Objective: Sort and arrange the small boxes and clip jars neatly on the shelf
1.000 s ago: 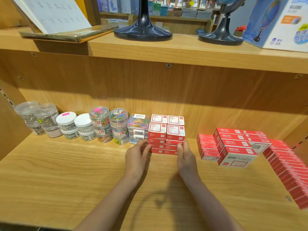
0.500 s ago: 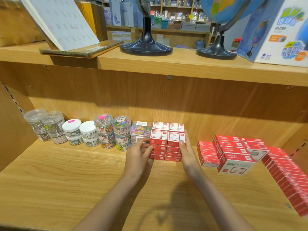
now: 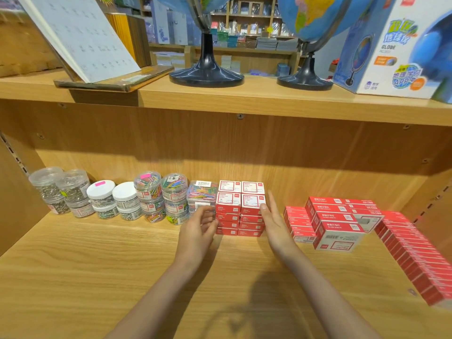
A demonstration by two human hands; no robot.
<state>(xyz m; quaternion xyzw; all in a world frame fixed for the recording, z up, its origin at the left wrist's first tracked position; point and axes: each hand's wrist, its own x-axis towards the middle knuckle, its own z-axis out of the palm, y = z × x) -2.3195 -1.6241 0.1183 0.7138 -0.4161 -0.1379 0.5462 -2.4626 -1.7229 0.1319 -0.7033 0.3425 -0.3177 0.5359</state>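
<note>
A block of small red and white boxes [image 3: 241, 207] stands stacked at the back of the wooden shelf [image 3: 97, 265]. My left hand [image 3: 198, 227] hovers just left of the block, fingers loosely curled, holding nothing. My right hand [image 3: 272, 222] is at the block's right side with fingers straight, its fingertips at the box edge. Left of the block runs a row of clip jars: coloured clips [image 3: 161, 196], white-lidded jars [image 3: 112, 199] and clear jars of silver clips [image 3: 61, 189]. A clear box of coloured clips [image 3: 201, 194] sits between jars and boxes.
More red boxes [image 3: 335, 221] are piled loosely to the right, and a long row of red boxes [image 3: 415, 255] runs along the right side. The upper shelf holds two globe stands [image 3: 206, 74], a globe carton [image 3: 396, 45] and a tilted calendar [image 3: 80, 37].
Both hands have eased off the stacked block: the left hand drew back from its left side, and the right hand opened out at its right side. The camera view tilted up.
</note>
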